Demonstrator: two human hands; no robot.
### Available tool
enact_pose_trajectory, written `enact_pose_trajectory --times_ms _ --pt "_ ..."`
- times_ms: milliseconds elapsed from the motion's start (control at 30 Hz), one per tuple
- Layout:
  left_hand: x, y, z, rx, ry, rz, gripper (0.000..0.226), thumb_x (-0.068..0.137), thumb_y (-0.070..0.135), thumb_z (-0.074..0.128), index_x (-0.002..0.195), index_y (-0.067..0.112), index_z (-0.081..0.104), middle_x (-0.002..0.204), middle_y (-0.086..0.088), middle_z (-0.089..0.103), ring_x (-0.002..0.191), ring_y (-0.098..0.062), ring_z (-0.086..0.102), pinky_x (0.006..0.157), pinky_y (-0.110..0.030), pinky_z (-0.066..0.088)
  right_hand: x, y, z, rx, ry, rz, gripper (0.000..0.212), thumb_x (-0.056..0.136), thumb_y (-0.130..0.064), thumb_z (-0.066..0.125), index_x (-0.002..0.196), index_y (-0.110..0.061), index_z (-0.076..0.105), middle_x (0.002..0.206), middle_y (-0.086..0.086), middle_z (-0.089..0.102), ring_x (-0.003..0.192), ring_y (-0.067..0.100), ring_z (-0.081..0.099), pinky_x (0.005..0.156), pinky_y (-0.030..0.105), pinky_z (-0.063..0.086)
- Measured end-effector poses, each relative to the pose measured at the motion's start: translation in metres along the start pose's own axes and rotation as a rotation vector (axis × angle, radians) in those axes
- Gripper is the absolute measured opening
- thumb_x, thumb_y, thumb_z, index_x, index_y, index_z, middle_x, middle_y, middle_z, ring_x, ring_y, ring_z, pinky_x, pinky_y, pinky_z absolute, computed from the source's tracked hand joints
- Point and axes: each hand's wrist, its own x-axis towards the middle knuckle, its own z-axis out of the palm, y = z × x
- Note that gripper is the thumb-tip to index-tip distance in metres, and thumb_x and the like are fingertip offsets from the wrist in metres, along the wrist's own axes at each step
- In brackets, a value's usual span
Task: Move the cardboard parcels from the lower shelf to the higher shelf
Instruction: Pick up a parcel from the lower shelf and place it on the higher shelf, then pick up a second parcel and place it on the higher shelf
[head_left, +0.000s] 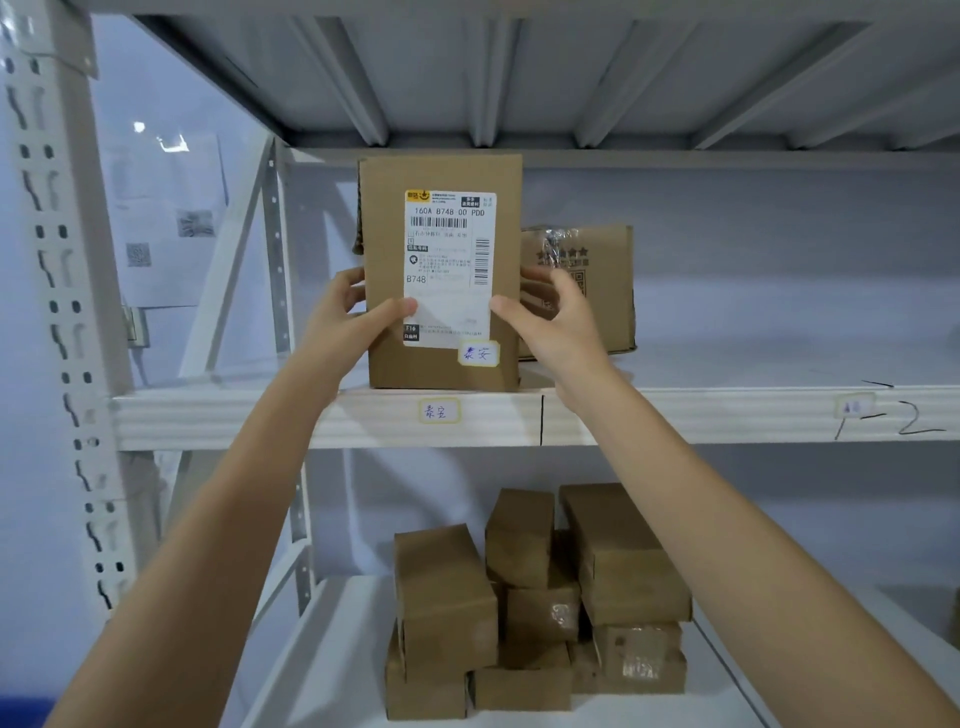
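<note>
I had my left hand (347, 312) and right hand (545, 317) clamped on the parcel's (441, 270) stiff side walls—upright at the higher shelf's (322, 418) front edge—it seemed light.

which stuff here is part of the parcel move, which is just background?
Job:
labelled parcel, upright on the higher shelf, between left hand and right hand
parcel behind it
parcel pile on the lower shelf

Background:
papers on the wall
</note>
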Motion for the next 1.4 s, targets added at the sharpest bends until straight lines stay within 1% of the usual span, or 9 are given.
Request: enact_pose_trajectory --times_ms 100,200,367,467,633,800,1033,1267,1400 --pt "-0.003 0.003 0.005 0.015 0.007 0.017 0.069 0.082 0.024 0.069 0.143 0.021 0.035 0.141 0.0 0.051 0.109 -0.014 0.061 0.085 -0.022 0.05 -0.002 0.005 -0.005 -0.12 -0.007 0.022 0.051 0.08 -0.024 0.072 0.125 -0.013 0.052 0.13 0.0 0.059 0.123 0.015 0.053 0.106 0.039 0.044" --pt "-0.024 -0.002 0.011 0.019 0.207 0.125 0.085 0.088 0.028 0.061 0.153 0.02 0.007 0.159 -0.002 0.022 0.141 -0.015 0.034 0.109 -0.025 0.033 -0.012 0.011 -0.016 -0.232 0.057 -0.061 0.048 0.083 -0.026 0.068 0.127 -0.015 0.053 0.128 -0.005 0.057 0.123 0.013 0.052 0.107 0.034 0.043" --pt "-0.096 -0.054 0.031 0.058 0.562 0.704 0.051 0.086 0.01 0.04 0.134 -0.006 0.035 0.132 -0.016 0.048 0.127 -0.023 0.045 0.107 -0.038 0.038 -0.077 0.042 -0.063 -0.293 0.33 -0.413 0.018 0.087 -0.013 0.051 0.096 -0.028 0.058 0.1 -0.01 0.06 0.1 0.01 0.058 0.092 0.022 0.046" --pt "-0.136 -0.094 0.074 0.139 0.426 0.791 0.039 0.087 0.015 0.042 0.12 -0.008 0.043 0.12 -0.017 0.05 0.116 -0.009 0.048 0.099 -0.03 0.04 -0.12 0.08 -0.1 -0.432 0.37 -0.497 0.013 0.085 -0.011 0.047 0.088 -0.019 0.057 0.096 -0.02 0.056 0.092 0.0 0.054 0.085 0.014 0.044" --pt "-0.186 -0.142 0.173 0.305 -0.113 0.401 0.038 0.081 0.029 0.047 0.116 0.014 0.053 0.106 -0.002 0.063 0.097 -0.016 0.055 0.085 -0.019 0.039 -0.175 0.147 -0.185 -0.664 0.308 -0.13 0.014 0.086 -0.017 0.055 0.092 -0.029 0.058 0.098 -0.031 0.054 0.098 -0.005 0.053 0.091 0.014 0.042" --pt "-0.219 -0.184 0.261 0.528 -0.585 0.003 0.033 0.089 0.027 0.051 0.118 0.012 0.054 0.116 -0.004 0.055 0.109 -0.022 0.053 0.084 -0.028 0.04 -0.213 0.168 -0.295 -0.6 0.448 0.535 0.035 0.091 -0.02 0.059 0.124 -0.009 0.057 0.13 0.007 0.058 0.126 0.024 0.049 0.102 0.026 0.034" --pt "-0.266 -0.197 0.389 0.483 -0.789 -0.228 0.038 0.092 0.026 0.053 0.125 0.006 0.052 0.126 -0.014 0.054 0.113 -0.029 0.057 0.092 -0.031 0.044 -0.264 0.15 -0.452 -0.584 0.538 0.936 0.048 0.092 -0.027 0.054 0.134 -0.005 0.049 0.142 0.012 0.048 0.129 0.029 0.045 0.105 0.036 0.036" --pt "-0.32 -0.178 0.521 0.358 -0.877 -0.508 0.041 0.09 0.03 0.052 0.122 0.005 0.052 0.125 -0.015 0.056 0.111 -0.03 0.058 0.089 -0.029 0.042 -0.287 0.154 -0.572 -0.577 0.553 1.012 0.05 0.091 -0.03 0.056 0.133 -0.003 0.05 0.13 0.012 0.055 0.124 0.032 0.051 0.091 0.032 0.039" --pt "-0.341 -0.165 0.575 0.312 -0.87 -0.571 0.044 0.09 0.028 0.052 0.124 0.001 0.051 0.131 -0.016 0.052 0.117 -0.03 0.054 0.088 -0.027 0.039 -0.28 0.167 -0.616 -0.561 0.528 1.028 0.049 0.091 -0.03 0.056 0.132 -0.004 0.05 0.135 0.012 0.053 0.126 0.031 0.05 0.1 0.037 0.04"
